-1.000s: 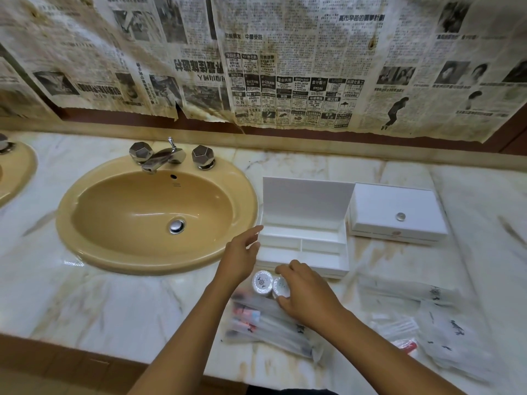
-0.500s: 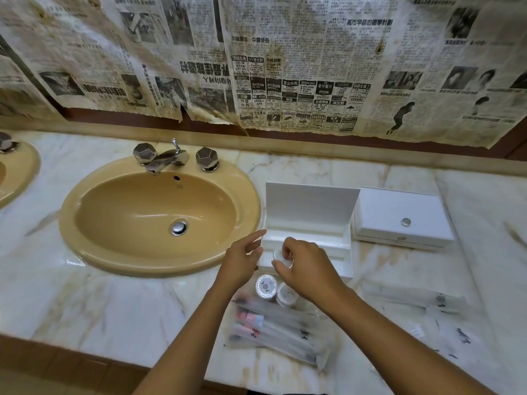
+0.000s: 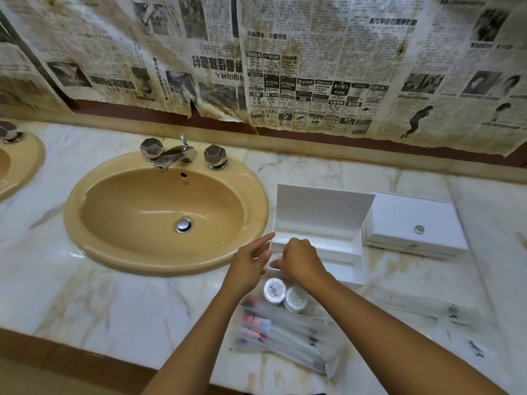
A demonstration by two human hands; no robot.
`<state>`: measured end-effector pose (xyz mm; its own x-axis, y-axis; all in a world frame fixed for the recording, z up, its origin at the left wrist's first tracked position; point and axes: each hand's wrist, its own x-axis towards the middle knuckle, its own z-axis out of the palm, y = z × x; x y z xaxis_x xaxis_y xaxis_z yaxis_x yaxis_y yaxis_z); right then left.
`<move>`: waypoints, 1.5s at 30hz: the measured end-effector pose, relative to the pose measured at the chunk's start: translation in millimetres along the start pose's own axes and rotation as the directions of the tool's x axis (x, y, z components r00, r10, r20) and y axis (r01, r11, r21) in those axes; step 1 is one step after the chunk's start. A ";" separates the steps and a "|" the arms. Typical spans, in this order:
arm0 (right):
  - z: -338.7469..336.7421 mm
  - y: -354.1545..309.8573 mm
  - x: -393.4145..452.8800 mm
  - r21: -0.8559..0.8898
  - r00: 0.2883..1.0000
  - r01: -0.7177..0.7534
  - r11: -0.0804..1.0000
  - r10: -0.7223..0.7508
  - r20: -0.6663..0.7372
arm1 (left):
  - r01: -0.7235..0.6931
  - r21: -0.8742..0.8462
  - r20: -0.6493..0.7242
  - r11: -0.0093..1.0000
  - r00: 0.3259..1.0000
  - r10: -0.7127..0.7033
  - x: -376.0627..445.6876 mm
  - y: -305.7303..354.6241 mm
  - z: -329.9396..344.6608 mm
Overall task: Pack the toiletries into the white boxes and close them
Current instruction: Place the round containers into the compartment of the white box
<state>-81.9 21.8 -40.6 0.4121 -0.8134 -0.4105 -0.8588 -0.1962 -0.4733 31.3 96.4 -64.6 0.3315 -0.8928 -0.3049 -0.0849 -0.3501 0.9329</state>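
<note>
While the sink (image 3: pixel 159 212) sits at the left of the bench (image 3: pixel 85 303), my left hand (image 3: pixel 248 266) hovers with fingers spread at the open box's (image 3: pixel 339 252) left edge. My right hand (image 3: pixel 302 259) curls over its front left compartment; I cannot tell what it pinches. 2 round tubs (image 3: pixel 275 290) and wrapped packets (image 3: pixel 288 334) lie just below. The closed box (image 3: pixel 413 223) stands right.

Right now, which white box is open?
The white box nearer the sink, where both hands are. Its lid stands up and you see its compartments. The other white box, to its right, is shut, with a small silver knob on top.
</note>
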 end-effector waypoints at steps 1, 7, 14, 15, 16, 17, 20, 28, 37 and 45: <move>0.3 -1.1 0.3 -0.001 1.000 0.002 1.000 -0.002 0.001 | 0.000 0.001 -0.003 1.000 1.000 0.000 -0.4 0.1 0.2; 1.5 5.7 -0.9 0.022 1.000 0.004 1.000 -0.004 -0.003 | -0.008 0.000 -0.023 1.000 1.000 0.008 -2.3 -1.0 2.5; -1.5 8.2 -8.5 0.028 0.997 0.080 0.996 -0.080 -0.018 | -0.033 0.036 -0.046 0.999 0.998 0.035 -2.5 -2.2 4.6; -3.1 9.2 -10.8 0.019 0.994 0.106 0.994 -0.105 -0.030 | -0.035 0.043 -0.050 0.998 0.998 0.037 -2.7 -2.0 4.8; -5.2 9.9 -14.1 0.011 0.990 0.131 0.991 -0.130 -0.046 | -0.035 0.047 -0.053 0.998 0.998 0.037 -2.9 -1.5 5.3; -8.1 10.1 -18.4 0.007 0.986 0.154 0.988 -0.154 -0.065 | -0.033 0.049 -0.059 0.998 0.998 0.036 -3.3 -0.8 6.0; -17.9 10.1 -34.0 -0.042 0.966 0.230 0.972 -0.233 -0.110 | -0.025 0.053 -0.080 0.998 0.996 0.029 -3.9 0.3 8.3; -25.9 20.6 -69.8 -0.224 0.948 0.317 0.922 -0.309 0.069 | 0.005 0.101 -0.115 0.995 0.993 0.007 -5.9 2.3 12.7; -16.0 29.2 -73.9 -0.374 0.925 0.379 0.846 -0.355 0.134 | 0.024 0.105 -0.127 0.994 0.992 -0.010 -13.2 11.5 16.1; -14.6 34.3 -71.4 -0.417 0.924 0.383 0.824 -0.351 0.155 | 0.035 0.087 -0.120 0.996 0.992 -0.024 -13.3 13.4 15.6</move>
<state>-145.2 65.1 -16.2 0.7289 -0.5978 -0.3336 -0.6771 -0.7016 -0.2221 11.0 99.2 -51.0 0.4439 -0.8436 -0.3022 -0.1544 -0.4042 0.9015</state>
